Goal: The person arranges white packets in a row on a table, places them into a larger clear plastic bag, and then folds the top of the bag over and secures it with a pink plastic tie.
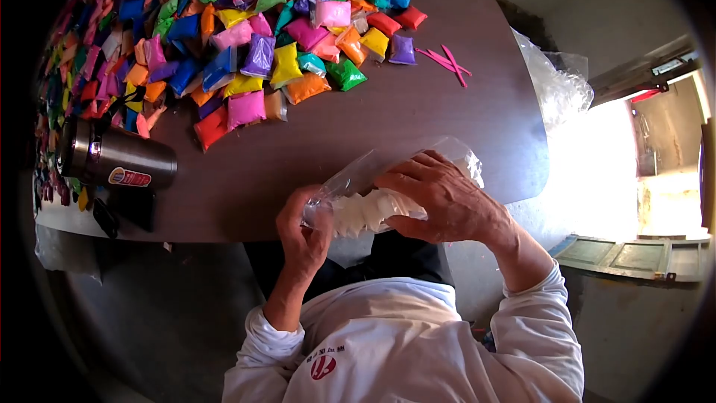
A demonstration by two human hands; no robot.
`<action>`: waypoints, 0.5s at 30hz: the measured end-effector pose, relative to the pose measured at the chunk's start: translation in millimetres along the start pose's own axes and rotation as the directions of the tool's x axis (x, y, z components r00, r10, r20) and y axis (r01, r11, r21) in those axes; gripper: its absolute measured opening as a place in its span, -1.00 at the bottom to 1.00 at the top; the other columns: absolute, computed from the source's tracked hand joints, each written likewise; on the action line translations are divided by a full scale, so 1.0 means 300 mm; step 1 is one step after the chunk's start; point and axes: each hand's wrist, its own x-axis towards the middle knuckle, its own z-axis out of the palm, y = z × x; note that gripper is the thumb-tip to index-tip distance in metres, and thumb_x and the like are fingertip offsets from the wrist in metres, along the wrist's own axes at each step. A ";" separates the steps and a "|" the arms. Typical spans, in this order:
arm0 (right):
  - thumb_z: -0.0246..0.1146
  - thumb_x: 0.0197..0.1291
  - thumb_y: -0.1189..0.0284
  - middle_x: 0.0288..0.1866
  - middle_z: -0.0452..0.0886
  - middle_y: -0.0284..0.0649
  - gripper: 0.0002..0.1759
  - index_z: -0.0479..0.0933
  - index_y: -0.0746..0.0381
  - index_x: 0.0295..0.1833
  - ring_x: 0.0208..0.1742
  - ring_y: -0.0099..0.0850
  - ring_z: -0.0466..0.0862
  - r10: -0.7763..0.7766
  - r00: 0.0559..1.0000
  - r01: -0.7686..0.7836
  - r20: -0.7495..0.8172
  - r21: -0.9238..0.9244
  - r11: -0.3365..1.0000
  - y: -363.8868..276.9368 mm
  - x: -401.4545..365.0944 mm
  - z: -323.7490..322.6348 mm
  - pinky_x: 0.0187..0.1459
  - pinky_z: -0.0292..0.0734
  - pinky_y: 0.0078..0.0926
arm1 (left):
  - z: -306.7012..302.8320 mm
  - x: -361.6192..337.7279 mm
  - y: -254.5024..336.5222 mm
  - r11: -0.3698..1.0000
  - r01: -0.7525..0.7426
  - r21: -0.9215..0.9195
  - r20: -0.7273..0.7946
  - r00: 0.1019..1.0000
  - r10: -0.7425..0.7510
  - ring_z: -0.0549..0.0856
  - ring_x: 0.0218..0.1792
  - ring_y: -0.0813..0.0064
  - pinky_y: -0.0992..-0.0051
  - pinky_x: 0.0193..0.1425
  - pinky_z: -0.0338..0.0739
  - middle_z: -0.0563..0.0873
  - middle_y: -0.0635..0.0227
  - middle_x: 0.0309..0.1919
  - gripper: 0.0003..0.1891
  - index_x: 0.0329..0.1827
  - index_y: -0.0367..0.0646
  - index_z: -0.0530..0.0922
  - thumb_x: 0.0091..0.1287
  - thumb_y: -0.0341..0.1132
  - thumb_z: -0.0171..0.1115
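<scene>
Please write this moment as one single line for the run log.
left hand: gripping clear bag | right hand: around bag | pale pieces: inside bag | table: coloured packets, metal flask, pink sticks

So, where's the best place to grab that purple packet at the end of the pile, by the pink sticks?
I'd pinch the purple packet at its plump middle, coming from the near right. That side faces bare table, while the yellow packet and red packet crowd its left and far sides.
</scene>
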 end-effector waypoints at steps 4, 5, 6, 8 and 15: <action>0.34 0.15 0.24 0.00 0.60 -0.11 -0.63 0.58 0.18 0.03 0.10 -0.16 0.59 -0.005 0.998 0.002 0.062 0.039 0.999 0.027 -0.008 0.021 0.24 0.38 -0.18 | -0.006 0.009 0.024 0.997 0.074 -0.025 0.012 0.997 -0.074 0.62 -0.31 0.51 0.52 -0.21 0.54 0.65 0.23 -0.27 -0.75 -0.08 -0.32 0.57 0.34 -0.29 0.18; 0.34 0.15 0.26 -0.02 0.60 -0.12 -0.66 0.60 0.17 0.00 0.08 -0.17 0.59 -0.003 0.999 0.002 0.045 0.032 0.999 0.029 -0.008 0.028 0.23 0.39 -0.19 | -0.006 0.008 0.025 0.996 0.092 -0.021 0.021 0.996 -0.092 0.61 -0.31 0.52 0.53 -0.22 0.53 0.65 0.24 -0.27 -0.75 -0.08 -0.32 0.57 0.34 -0.30 0.19; 0.34 0.15 0.28 -0.03 0.60 -0.13 -0.69 0.61 0.17 -0.02 0.07 -0.19 0.60 -0.001 1.000 0.001 0.028 0.027 1.000 0.031 -0.009 0.035 0.22 0.39 -0.20 | -0.006 0.008 0.022 0.995 0.093 -0.022 0.020 0.995 -0.093 0.61 -0.31 0.52 0.53 -0.22 0.53 0.65 0.24 -0.27 -0.75 -0.08 -0.32 0.57 0.34 -0.30 0.19; 0.35 0.15 0.28 -0.04 0.60 -0.14 -0.71 0.62 0.17 -0.05 0.06 -0.20 0.60 -0.008 1.000 0.008 0.020 0.001 1.000 0.037 -0.006 0.051 0.22 0.40 -0.20 | -0.006 0.008 0.010 0.998 0.060 -0.025 0.009 0.998 -0.060 0.61 -0.31 0.52 0.52 -0.21 0.52 0.64 0.25 -0.27 -0.76 -0.10 -0.32 0.57 0.34 -0.28 0.20; 0.46 0.02 0.22 0.08 0.62 -0.15 -0.55 0.63 0.16 0.04 0.12 -0.17 0.59 0.047 0.995 -0.040 0.093 -0.079 0.996 0.034 0.004 0.049 0.24 0.40 -0.18 | -0.004 0.008 0.012 0.996 0.064 -0.057 -0.004 0.998 -0.064 0.61 -0.29 0.48 0.49 -0.14 0.52 0.65 0.25 -0.27 -0.75 -0.14 -0.30 0.58 0.34 -0.24 0.20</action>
